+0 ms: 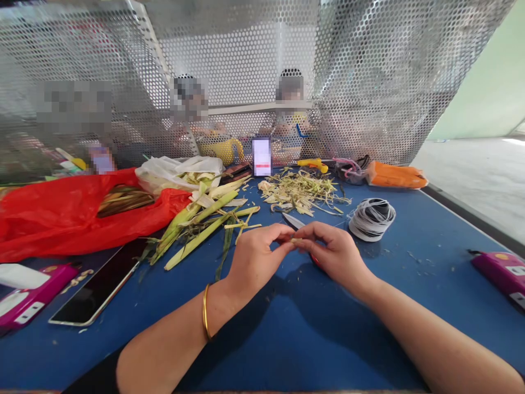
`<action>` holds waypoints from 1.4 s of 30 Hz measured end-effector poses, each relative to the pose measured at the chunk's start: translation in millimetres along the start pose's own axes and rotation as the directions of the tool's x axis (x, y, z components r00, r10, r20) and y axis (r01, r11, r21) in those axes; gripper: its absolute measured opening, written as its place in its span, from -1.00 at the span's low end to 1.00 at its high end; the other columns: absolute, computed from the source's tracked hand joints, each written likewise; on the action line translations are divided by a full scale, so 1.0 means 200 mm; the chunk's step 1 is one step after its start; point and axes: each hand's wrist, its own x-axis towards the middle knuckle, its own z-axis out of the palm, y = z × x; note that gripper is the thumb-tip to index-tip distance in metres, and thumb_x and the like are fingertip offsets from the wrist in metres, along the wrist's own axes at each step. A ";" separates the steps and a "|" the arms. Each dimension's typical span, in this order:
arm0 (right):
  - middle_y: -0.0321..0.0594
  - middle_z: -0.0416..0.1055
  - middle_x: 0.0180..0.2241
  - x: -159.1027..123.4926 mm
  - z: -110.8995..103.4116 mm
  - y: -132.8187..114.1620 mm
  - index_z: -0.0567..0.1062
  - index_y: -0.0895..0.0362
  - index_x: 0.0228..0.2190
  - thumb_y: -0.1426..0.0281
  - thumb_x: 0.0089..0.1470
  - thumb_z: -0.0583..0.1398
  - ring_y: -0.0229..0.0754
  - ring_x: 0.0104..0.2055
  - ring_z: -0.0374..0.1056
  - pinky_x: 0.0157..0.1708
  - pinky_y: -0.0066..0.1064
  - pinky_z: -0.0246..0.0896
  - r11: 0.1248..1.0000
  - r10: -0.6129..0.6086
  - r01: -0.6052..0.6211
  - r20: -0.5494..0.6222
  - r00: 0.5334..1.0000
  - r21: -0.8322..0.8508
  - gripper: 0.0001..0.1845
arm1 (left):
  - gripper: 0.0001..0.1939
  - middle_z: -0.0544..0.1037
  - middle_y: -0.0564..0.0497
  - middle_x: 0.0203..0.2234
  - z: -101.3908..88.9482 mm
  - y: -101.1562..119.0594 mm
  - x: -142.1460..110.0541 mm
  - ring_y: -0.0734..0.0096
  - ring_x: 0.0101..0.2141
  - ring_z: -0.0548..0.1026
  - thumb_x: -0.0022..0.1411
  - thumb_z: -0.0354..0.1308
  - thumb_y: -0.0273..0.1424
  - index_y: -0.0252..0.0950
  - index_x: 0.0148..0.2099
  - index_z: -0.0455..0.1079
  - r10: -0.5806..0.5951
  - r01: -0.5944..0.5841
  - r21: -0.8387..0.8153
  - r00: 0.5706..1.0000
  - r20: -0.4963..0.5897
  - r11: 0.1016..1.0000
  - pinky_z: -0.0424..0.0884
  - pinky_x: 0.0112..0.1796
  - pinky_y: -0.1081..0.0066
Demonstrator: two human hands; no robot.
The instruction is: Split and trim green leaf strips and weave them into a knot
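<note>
My left hand point(256, 251), a gold bangle on its wrist, and my right hand point(336, 249) meet fingertip to fingertip above the blue table. Both are closed in a pinch on a small pale piece of husk point(296, 240), mostly hidden by the fingers. Scissors point(292, 220) lie just behind and under my right hand, with a blade and a bit of red handle showing. To the right of that hand stands a ball of grey-white string point(372, 220). Green corn husks point(200, 235) are spread to the left of my left hand.
A heap of husk scraps point(303, 189) lies beyond my hands, near a propped phone point(261, 156). At left are a red plastic bag point(82, 205), another phone point(100, 284) and a purple power strip point(36, 295). An orange packet point(396, 176) sits back right. Perforated metal point(246, 44) borders the far side.
</note>
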 end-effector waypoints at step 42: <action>0.09 0.49 -0.27 0.01 -0.15 0.06 0.32 0.27 0.05 0.62 -0.13 0.06 0.11 -0.24 0.45 -0.37 -0.29 0.12 0.420 0.412 0.049 0.238 0.879 -0.906 -0.38 | -0.90 0.65 0.04 -0.42 -0.03 -0.10 0.07 0.35 -0.39 0.59 0.11 0.25 -0.37 -0.21 -0.32 0.59 -0.163 0.150 -0.089 0.974 -0.159 0.985 0.50 -0.31 0.40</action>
